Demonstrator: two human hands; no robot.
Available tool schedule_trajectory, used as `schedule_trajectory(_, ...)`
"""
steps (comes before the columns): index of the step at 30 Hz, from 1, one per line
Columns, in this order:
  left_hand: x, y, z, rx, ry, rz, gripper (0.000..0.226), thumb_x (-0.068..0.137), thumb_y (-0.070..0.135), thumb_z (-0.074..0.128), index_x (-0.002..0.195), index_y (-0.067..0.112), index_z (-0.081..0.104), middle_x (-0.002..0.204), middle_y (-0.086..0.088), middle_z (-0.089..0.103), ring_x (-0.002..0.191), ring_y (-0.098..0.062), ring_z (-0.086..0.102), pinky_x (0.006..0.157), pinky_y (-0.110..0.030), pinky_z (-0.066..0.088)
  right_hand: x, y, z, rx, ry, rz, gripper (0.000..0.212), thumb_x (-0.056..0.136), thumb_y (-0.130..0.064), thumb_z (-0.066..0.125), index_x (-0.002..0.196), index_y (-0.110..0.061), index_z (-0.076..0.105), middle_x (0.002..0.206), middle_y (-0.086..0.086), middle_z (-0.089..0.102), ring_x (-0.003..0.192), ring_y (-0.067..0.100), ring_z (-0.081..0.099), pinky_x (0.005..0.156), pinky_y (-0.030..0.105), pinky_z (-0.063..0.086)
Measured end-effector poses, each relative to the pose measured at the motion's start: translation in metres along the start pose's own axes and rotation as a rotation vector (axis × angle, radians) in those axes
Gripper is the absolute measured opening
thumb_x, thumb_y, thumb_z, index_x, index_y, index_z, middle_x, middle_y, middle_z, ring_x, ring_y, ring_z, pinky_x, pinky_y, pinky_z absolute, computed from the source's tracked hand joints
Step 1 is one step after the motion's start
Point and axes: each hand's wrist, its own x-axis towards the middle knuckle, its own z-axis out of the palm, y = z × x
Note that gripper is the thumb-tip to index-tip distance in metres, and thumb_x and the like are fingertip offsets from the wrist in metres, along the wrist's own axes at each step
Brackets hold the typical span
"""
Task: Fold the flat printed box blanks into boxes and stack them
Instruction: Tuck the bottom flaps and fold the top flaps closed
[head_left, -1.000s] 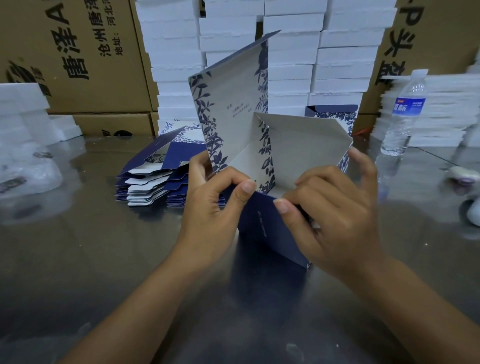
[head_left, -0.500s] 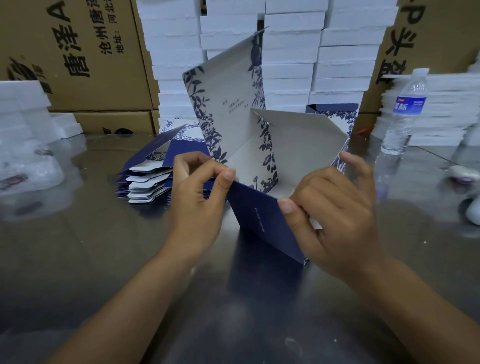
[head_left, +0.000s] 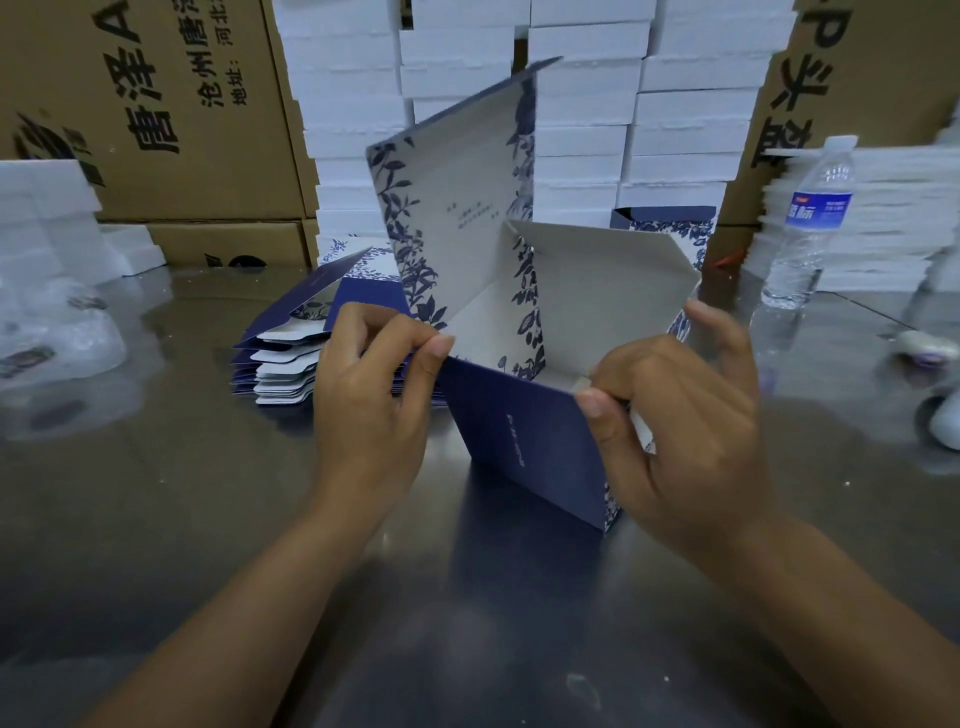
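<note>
A half-folded box (head_left: 524, 447), navy outside and white with blue leaf print inside, stands on the dark table in front of me. Its tall lid panel rises at the back and a white side flap leans in from the right. My left hand (head_left: 374, 410) pinches the top left corner of the navy front wall. My right hand (head_left: 680, 415) pinches the front wall's right corner, fingers curled over a small tab. A pile of flat navy and white blanks (head_left: 291, 353) lies behind my left hand.
White foam boxes (head_left: 587, 104) are stacked high at the back between brown cartons (head_left: 171, 109). A folded printed box (head_left: 665, 228) sits behind the flap. A water bottle (head_left: 810, 223) stands at the right, with more white stacks (head_left: 883, 218) behind it. Foam pieces (head_left: 47, 223) lie at the left.
My left hand slid left along the front wall's top edge to its corner. The navy front wall now stands more upright and exposed. My right hand stays at the right corner.
</note>
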Motion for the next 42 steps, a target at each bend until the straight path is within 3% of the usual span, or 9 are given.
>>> schedule_trajectory(3, 0.000, 0.000, 0.001, -0.006, -0.023, 0.004, 0.031, 0.095, 0.025, 0.046, 0.079, 0.005, 0.062, 0.079, 0.000, 0.051, 0.073, -0.012, 0.044, 0.064, -0.023, 0.031, 0.001, -0.002, -0.001, 0.027, -0.006, -0.009, 0.039, 0.096, -0.018, 0.044, 0.063, -0.004, 0.060, 0.067, 0.006, 0.065, 0.069, 0.024, 0.064, 0.097, 0.040, 0.031)
schedule_trajectory(7, 0.000, -0.001, 0.000, -0.061, -0.041, -0.039, 0.031, 0.096, 0.025, 0.044, 0.078, 0.004, 0.058, 0.072, -0.002, 0.052, 0.068, -0.012, 0.044, 0.061, -0.022, 0.033, 0.004, 0.000, -0.005, 0.186, -0.005, 0.093, 0.022, 0.097, -0.026, 0.039, 0.098, -0.010, 0.054, 0.103, 0.008, 0.064, 0.104, 0.023, 0.056, 0.097, 0.045, 0.038)
schedule_trajectory(16, 0.000, 0.002, 0.001, -0.226, 0.011, -0.264, 0.020, 0.099, 0.026, 0.041, 0.091, 0.022, 0.059, 0.086, 0.025, 0.058, 0.083, 0.013, 0.053, 0.072, -0.005, 0.037, -0.004, 0.010, 0.001, 0.376, -0.071, 0.572, 0.048, 0.098, -0.040, 0.031, 0.143, -0.024, 0.027, 0.150, 0.002, 0.033, 0.140, 0.013, 0.028, 0.114, 0.040, 0.026)
schedule_trajectory(20, 0.002, 0.002, 0.000, -0.283, -0.004, -0.311, 0.024, 0.099, 0.031, 0.038, 0.095, 0.025, 0.060, 0.092, 0.030, 0.059, 0.091, 0.013, 0.054, 0.077, -0.006, 0.037, -0.003, 0.005, 0.000, 0.599, -0.051, 0.758, 0.030, 0.096, -0.044, 0.032, 0.105, -0.047, 0.060, 0.106, -0.024, 0.064, 0.102, -0.001, 0.058, 0.085, 0.016, 0.044)
schedule_trajectory(23, 0.002, 0.004, 0.000, -0.354, -0.033, -0.349, 0.024, 0.097, 0.035, 0.035, 0.097, 0.033, 0.059, 0.093, 0.037, 0.059, 0.095, 0.012, 0.054, 0.082, -0.010, 0.039, -0.001, 0.002, 0.001, 0.790, -0.035, 0.900, 0.021, 0.091, -0.040, 0.046, 0.082, -0.033, 0.063, 0.077, -0.016, 0.063, 0.072, -0.003, 0.056, 0.063, 0.012, 0.042)
schedule_trajectory(32, 0.001, 0.013, 0.001, -0.760, -0.201, -0.590, 0.028, 0.086, 0.045, 0.043, 0.107, 0.035, 0.059, 0.100, 0.030, 0.065, 0.104, 0.001, 0.060, 0.092, -0.023, 0.048, 0.020, 0.016, -0.005, 0.929, -0.496, 1.368, 0.027, 0.069, -0.030, 0.059, 0.044, -0.020, 0.061, 0.053, -0.008, 0.054, 0.054, 0.010, 0.050, 0.058, 0.024, 0.038)
schedule_trajectory(35, 0.001, 0.014, 0.001, -0.833, -0.246, -0.656, 0.027, 0.082, 0.043, 0.051, 0.106, 0.037, 0.062, 0.108, 0.017, 0.066, 0.110, -0.010, 0.060, 0.100, -0.035, 0.044, 0.026, 0.019, -0.013, 0.883, -0.548, 1.283, 0.048, 0.078, -0.022, 0.054, 0.031, -0.018, 0.046, 0.037, -0.008, 0.036, 0.038, 0.006, 0.029, 0.048, 0.023, 0.024)
schedule_trajectory(39, 0.002, 0.015, 0.000, -0.873, -0.292, -0.682, 0.030, 0.077, 0.043, 0.059, 0.106, 0.040, 0.065, 0.119, 0.005, 0.062, 0.115, -0.017, 0.059, 0.106, -0.043, 0.040, 0.030, 0.022, -0.023, 0.714, -0.586, 1.103, 0.034, 0.067, -0.033, 0.049, 0.039, -0.020, 0.035, 0.044, -0.011, 0.020, 0.045, 0.013, 0.018, 0.053, 0.035, 0.015)
schedule_trajectory(42, 0.002, 0.014, 0.000, -0.916, -0.331, -0.661, 0.035, 0.071, 0.046, 0.060, 0.106, 0.042, 0.065, 0.110, 0.011, 0.067, 0.105, -0.012, 0.064, 0.094, -0.034, 0.046, 0.032, 0.023, -0.024, 0.603, -0.611, 1.008, 0.028, 0.068, -0.035, 0.045, 0.047, -0.022, 0.030, 0.050, -0.007, 0.018, 0.049, 0.012, 0.018, 0.056, 0.037, 0.016)
